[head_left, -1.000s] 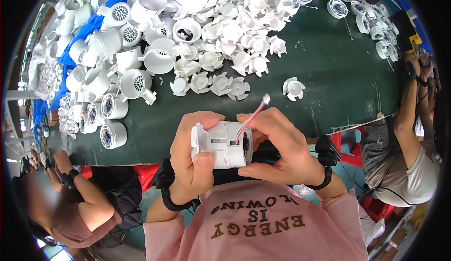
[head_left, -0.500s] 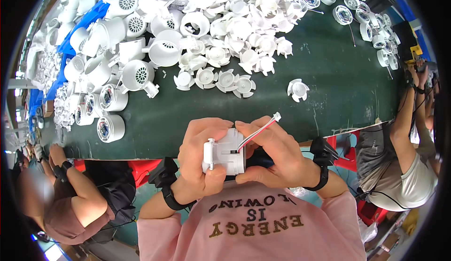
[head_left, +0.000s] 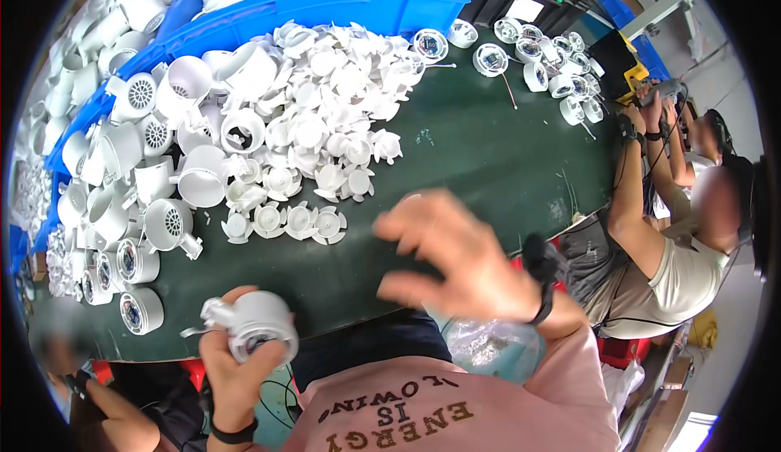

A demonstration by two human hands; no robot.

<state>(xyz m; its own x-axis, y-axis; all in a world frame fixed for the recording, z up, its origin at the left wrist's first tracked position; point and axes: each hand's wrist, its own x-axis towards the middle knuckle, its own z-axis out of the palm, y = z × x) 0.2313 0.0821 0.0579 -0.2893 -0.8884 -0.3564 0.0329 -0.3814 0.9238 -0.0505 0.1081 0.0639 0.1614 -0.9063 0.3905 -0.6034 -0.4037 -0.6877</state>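
Note:
A white cylindrical fan housing [head_left: 264, 315] is gripped in my left hand [head_left: 232, 375], in front of the table's near edge on the left. Its ring-shaped end is partly covered by my thumb, and a small tab and a thin wire stick out on its left side. My right hand [head_left: 455, 261] hovers over the near edge of the table, blurred, with thumb and fingers apart and nothing visible in them. Several white fan impellers [head_left: 299, 221] lie in a row beyond my hands, at the front of a large heap.
Grilled white housings [head_left: 168, 222] crowd the left of the green table [head_left: 472, 155]. Finished-looking round units [head_left: 142, 311] stand near the left edge. Behind the heap is a blue bin [head_left: 325, 0]. Round motor parts [head_left: 534, 76] gather at far right. People sit on both sides.
My hands have parted. The housing has gone left in my left hand and is turned, while my right hand has let go of it. The head view has shifted to the right.

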